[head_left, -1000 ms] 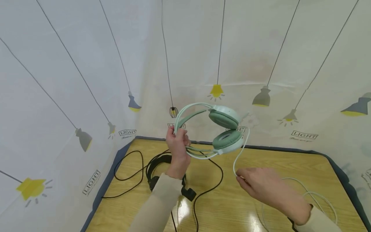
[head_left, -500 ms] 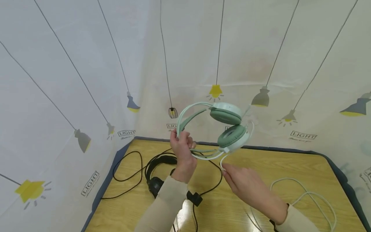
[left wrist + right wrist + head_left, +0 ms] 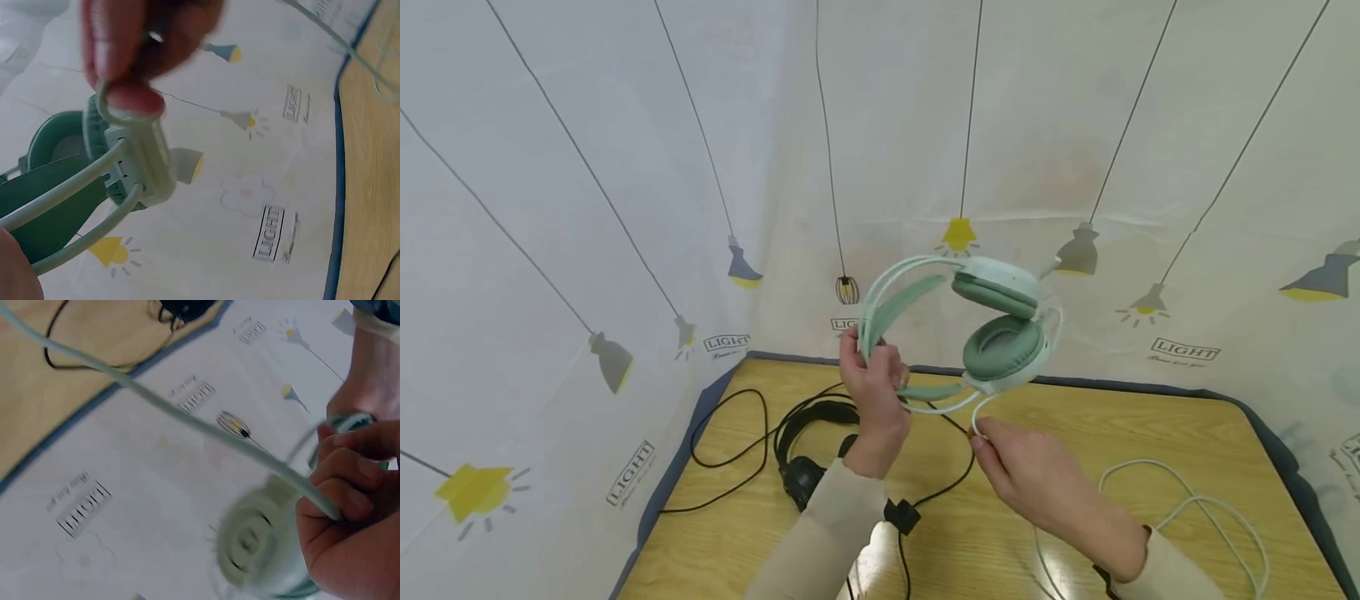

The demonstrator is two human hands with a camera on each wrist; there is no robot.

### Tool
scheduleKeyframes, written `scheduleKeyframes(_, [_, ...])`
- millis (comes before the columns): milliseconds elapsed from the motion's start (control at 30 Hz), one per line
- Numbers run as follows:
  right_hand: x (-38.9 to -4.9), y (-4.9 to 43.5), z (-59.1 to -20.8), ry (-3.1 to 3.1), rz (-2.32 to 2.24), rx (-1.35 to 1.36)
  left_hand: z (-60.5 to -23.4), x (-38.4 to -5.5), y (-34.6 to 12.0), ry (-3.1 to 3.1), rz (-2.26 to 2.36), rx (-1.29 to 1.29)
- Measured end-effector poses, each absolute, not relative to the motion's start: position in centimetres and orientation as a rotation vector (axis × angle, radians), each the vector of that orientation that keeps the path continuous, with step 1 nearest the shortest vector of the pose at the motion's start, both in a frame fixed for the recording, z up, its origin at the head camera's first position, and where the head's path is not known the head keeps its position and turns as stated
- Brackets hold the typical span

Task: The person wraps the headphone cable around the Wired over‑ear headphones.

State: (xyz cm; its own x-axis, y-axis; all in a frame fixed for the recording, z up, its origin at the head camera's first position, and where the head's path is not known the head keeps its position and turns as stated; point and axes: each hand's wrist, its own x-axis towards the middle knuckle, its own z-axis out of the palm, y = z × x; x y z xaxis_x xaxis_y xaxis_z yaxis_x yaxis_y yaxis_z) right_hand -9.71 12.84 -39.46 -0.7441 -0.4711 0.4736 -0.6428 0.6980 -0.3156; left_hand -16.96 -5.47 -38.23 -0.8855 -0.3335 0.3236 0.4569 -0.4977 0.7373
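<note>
Your left grip point(image 3: 876, 387) is clamped around the headband point(image 3: 901, 305) of the pale green headset point(image 3: 1002, 348), lifted over the far part of the table point(image 3: 970, 542), presumably so the ear cups point(image 3: 995, 295) hang free on the right. Your right grip point(image 3: 1033, 467) pinches the white cable point(image 3: 975, 410) just below the nearer cup, likely to control the slack. Your left sleeve point(image 3: 831, 533) hides part of the black headset point(image 3: 803, 477); the pale cable's plug isn't identifiable, and your right wrist view blurs the cup.
</note>
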Motion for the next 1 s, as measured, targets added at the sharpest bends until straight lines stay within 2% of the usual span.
scheduleKeyframes(267, [-11.3, 15.4, -35.8, -2.353, 0.408, 0.919, -39.2, -16.1, -5.5, -1.695, -2.06, -0.514])
scheduleKeyframes(533, [-12.5, 18.2, -34.1, -2.208, 0.297, 0.794, -39.7, -15.7, -6.5, -1.951, -2.018, -0.606])
scheduleKeyframes(767, [-13.6, 20.8, -33.4, -2.267, 0.555, 0.901, -39.7, -16.2, -8.1, -1.922, -2.116, -0.791])
scheduleKeyframes(1000, [-14.7, 22.7, -33.4, -2.363, 1.034, 1.151, -40.3, -16.9, -9.5, -1.546, -2.578, -1.15])
